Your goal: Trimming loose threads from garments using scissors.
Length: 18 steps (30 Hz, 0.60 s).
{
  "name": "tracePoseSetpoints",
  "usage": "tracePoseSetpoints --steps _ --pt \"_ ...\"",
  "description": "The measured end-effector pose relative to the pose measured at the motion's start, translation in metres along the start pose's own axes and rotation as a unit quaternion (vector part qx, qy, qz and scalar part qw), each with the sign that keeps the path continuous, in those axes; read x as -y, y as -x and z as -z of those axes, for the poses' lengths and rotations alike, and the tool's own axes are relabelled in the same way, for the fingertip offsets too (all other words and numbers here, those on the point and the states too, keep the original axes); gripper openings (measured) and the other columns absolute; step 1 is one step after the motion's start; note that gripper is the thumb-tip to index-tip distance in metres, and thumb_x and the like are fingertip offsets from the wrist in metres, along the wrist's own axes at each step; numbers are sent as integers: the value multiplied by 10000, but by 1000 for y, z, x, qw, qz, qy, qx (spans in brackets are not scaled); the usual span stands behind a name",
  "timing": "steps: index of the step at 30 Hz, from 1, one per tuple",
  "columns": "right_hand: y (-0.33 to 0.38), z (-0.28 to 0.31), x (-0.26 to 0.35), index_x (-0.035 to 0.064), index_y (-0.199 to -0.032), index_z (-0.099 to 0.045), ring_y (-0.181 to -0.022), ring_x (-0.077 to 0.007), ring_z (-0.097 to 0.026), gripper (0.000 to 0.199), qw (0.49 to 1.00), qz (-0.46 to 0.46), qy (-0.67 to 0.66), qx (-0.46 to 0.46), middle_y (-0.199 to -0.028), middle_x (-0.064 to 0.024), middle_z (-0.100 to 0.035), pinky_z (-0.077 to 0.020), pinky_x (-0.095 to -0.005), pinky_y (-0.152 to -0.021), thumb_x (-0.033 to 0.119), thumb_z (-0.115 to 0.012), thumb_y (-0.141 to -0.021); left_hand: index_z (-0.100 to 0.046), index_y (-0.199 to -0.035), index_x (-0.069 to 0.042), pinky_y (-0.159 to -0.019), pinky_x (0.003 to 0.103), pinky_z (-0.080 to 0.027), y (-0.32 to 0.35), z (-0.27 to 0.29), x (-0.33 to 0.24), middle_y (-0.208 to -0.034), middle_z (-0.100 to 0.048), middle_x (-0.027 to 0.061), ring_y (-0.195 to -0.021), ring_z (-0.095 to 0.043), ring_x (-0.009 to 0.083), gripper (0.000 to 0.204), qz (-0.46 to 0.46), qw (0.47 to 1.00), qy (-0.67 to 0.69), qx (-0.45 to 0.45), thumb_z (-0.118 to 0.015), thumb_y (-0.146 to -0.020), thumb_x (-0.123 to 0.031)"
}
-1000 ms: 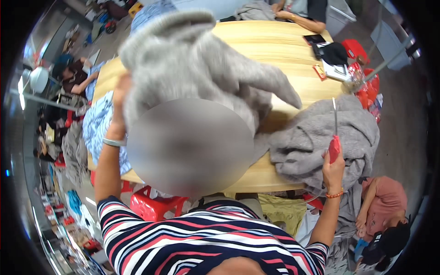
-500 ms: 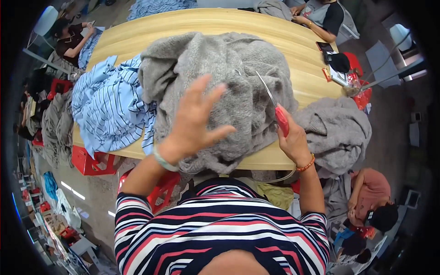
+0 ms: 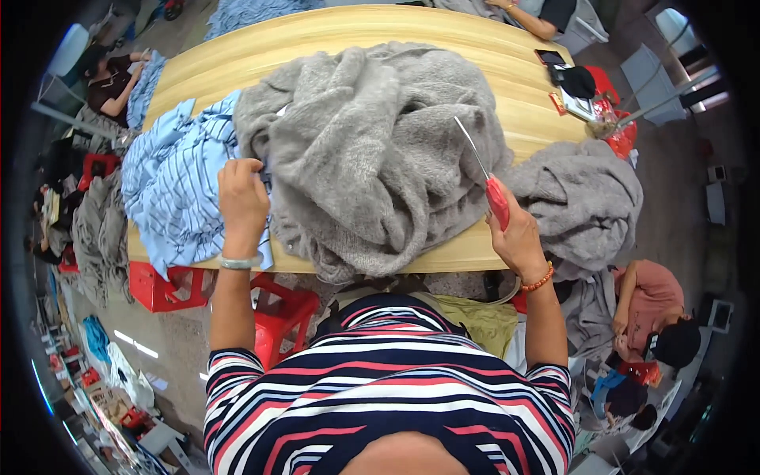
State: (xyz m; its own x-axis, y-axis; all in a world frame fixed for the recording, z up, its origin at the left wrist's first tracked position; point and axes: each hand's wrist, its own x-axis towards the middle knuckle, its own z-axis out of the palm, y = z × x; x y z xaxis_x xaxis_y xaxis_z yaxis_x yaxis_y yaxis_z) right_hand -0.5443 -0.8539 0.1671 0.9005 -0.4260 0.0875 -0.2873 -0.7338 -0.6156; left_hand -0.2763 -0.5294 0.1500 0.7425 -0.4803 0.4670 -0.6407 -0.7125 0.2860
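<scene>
My right hand [image 3: 518, 233] is closed round a pair of red-handled scissors [image 3: 497, 204]; their slim metal blades point up and left over the grey cloth, and my fingers hide part of the handles. Beneath the blades, a large heap of soft grey knitted cloth [image 3: 356, 150] lies bunched on the table. At its left edge is my left hand [image 3: 243, 198], fingers curled, over the blue cloth with dark stripes [image 3: 178, 186]. Whether it grips any fabric is hidden by the fingers.
The wooden table [image 3: 317, 32] has a black cap [image 3: 578, 81] and a phone [image 3: 549, 57] at its far right. More grey cloth [image 3: 582, 202] lies to the right. Red stools [image 3: 285, 313] stand below. A person [image 3: 653, 305] sits at right; others work at the far corners.
My left hand has moved from above the grey cloth leftward to the blue cloth, its spread fingers now curled. The grey heap has been reshaped. My right hand still holds the scissors.
</scene>
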Motion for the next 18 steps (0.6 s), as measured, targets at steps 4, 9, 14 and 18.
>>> tracePoseSetpoints --steps 4,9,14,18 --pt "-3 -3 0 99 -1365 -439 -982 -413 -603 550 999 7 6 41 -1112 -228 -618 -495 -419 -817 15 -577 -839 -574 -1119 -31 -960 430 -384 36 4 -76 -1143 -556 173 -1114 -498 353 392 -72 984 158 -50 -678 -743 -73" --pt "1 1 -2 95 -1353 -445 -976 -423 -595 528 997 28 7 71 -1108 -228 -617 -494 -420 -811 14 -565 -844 -593 -1150 -107 -925 432 -402 41 -26 -150 -1211 -520 146 -1102 -505 346 430 -132 991 12 -15 -698 -737 -164" --pt "12 18 -18 99 -1349 -448 -967 -430 -592 530 996 42 -8 77 -1083 -243 -611 -495 -434 -792 16 -567 -839 -602 -1151 -133 -850 418 -416 3 -59 -50 -1136 -551 142 -1072 -506 312 403 3 990 -137 40 -563 -760 -45" --pt "21 19 -37 108 -1347 -461 -934 -427 -605 538 997 9 4 80 -1061 -239 -620 -499 -438 -778 21 -583 -830 -572 -1202 -92 -914 446 -407 9 -32 -65 -1114 -566 161 -1053 -521 326 444 -6 986 -98 -135 -630 -762 -58"
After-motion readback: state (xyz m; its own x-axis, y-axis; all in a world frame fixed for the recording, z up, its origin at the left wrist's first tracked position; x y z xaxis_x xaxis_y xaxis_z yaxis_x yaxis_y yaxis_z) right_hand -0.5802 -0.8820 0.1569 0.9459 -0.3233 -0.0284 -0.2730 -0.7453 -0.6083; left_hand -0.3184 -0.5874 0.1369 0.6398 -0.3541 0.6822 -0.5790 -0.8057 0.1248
